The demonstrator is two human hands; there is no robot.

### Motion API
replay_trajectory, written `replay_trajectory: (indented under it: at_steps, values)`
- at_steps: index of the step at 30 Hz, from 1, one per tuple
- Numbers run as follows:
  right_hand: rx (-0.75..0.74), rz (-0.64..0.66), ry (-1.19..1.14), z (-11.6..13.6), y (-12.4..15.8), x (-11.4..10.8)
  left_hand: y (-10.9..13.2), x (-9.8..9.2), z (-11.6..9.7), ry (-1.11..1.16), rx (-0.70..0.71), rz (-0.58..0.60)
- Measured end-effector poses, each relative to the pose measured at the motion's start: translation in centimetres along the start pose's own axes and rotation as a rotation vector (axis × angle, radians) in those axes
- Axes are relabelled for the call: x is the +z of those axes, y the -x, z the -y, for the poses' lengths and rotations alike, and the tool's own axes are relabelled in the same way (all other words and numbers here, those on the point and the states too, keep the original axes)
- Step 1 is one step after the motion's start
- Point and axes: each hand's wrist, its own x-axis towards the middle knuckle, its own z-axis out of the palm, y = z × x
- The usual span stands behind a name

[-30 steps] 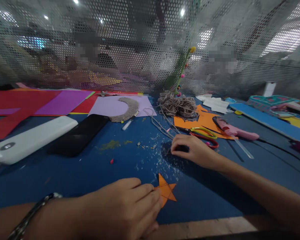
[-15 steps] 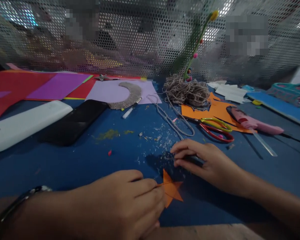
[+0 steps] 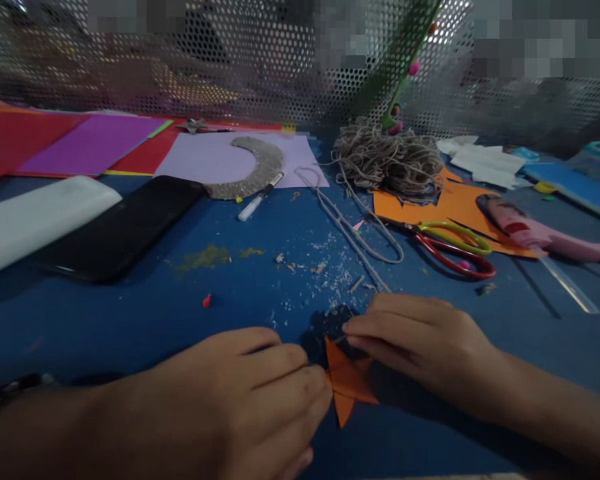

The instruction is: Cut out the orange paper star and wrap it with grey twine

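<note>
A small orange paper star point(image 3: 347, 387) lies on the blue table cover point(image 3: 130, 313) near the front edge. My left hand point(image 3: 230, 407) is curled, its fingertips pinching the star's left side. My right hand point(image 3: 420, 347) comes in from the right with its fingers pressed together at the star's upper point. Whatever it may grip under them is hidden. Pale scraps of cut material are scattered just behind both hands.
Behind lie red-and-yellow scissors point(image 3: 445, 247), a pink glue gun point(image 3: 535, 233), a twine bundle point(image 3: 390, 160) on orange paper point(image 3: 455, 207), a black phone point(image 3: 125, 227), a white block point(image 3: 35, 217), a silver crescent point(image 3: 255, 170) and a pen point(image 3: 260, 197). A mesh screen point(image 3: 260, 60) closes the back.
My right hand drew back from beside the scissors toward me and now meets the star. The view tilted downward. My left hand kept its hold on the star.
</note>
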Motion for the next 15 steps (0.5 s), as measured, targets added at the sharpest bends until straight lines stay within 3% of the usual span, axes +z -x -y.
replay_trajectory:
  at_steps: [3, 8, 15]
  values:
    - [0.052, -0.030, -0.098, 0.3, -0.6, 0.0, -0.2, 0.0, 0.1, 0.013, 0.007, 0.009]
    - [0.092, -0.049, -0.197, 0.6, -1.3, -0.2, 0.0, 0.5, -0.6, -0.018, -0.096, -0.026]
    - [0.096, -0.029, -0.213, 0.3, -1.3, 0.0, 0.3, 0.7, -0.5, -0.010, -0.077, 0.025]
